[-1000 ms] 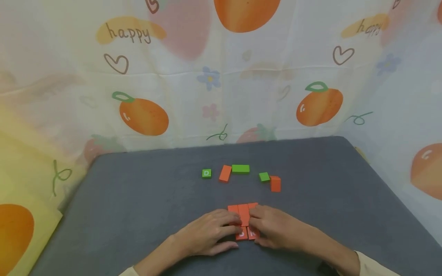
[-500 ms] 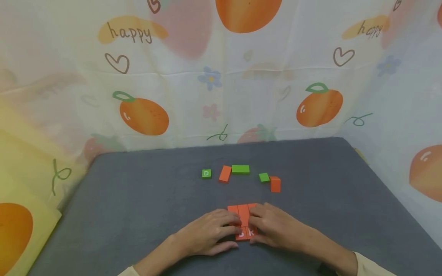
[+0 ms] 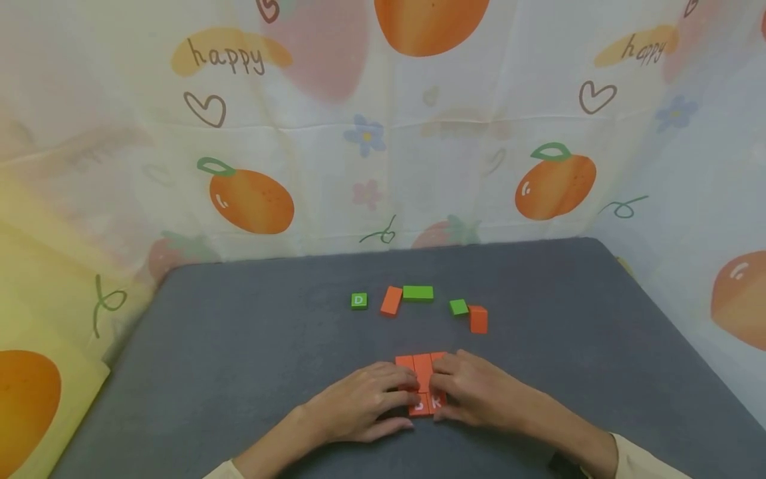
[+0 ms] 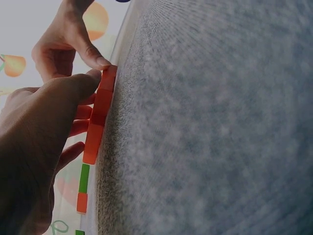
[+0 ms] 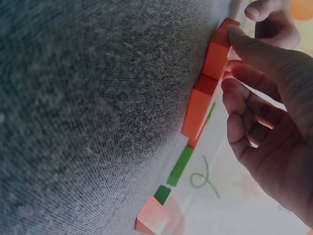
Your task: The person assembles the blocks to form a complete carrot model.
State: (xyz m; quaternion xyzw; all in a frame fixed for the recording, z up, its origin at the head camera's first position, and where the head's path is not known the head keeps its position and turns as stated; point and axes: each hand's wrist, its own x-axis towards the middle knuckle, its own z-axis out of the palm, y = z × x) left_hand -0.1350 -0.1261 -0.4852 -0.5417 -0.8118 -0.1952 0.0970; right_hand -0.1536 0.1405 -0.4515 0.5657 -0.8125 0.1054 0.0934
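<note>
In the head view, several orange toy blocks lie flat together near the table's front. Upright long orange blocks [image 3: 422, 374] sit side by side, with two smaller lettered ones below them. One lettered block [image 3: 419, 406] has its white mark partly covered; beside it is the orange block marked R [image 3: 437, 403]. My left hand [image 3: 368, 402] rests against the group's left side, its fingers gently bent over the edge. From the right, my right hand [image 3: 479, 392] holds the R block with bent fingers and thumb. In the right wrist view, its thumb [image 5: 249, 46] touches an orange block [image 5: 218, 56].
Farther back lie a green block marked D [image 3: 359, 301], a tilted orange block [image 3: 391, 302], a long green block [image 3: 417, 293], a small green block [image 3: 459, 307] and an orange block [image 3: 478, 320]. A fruit-print cloth [image 3: 383, 179] hangs behind the grey table [image 3: 239, 332].
The R block has moved slightly left, and the gap between it and the lettered block beside it has closed. My right thumb has shifted left too; my left hand stays nearly still.
</note>
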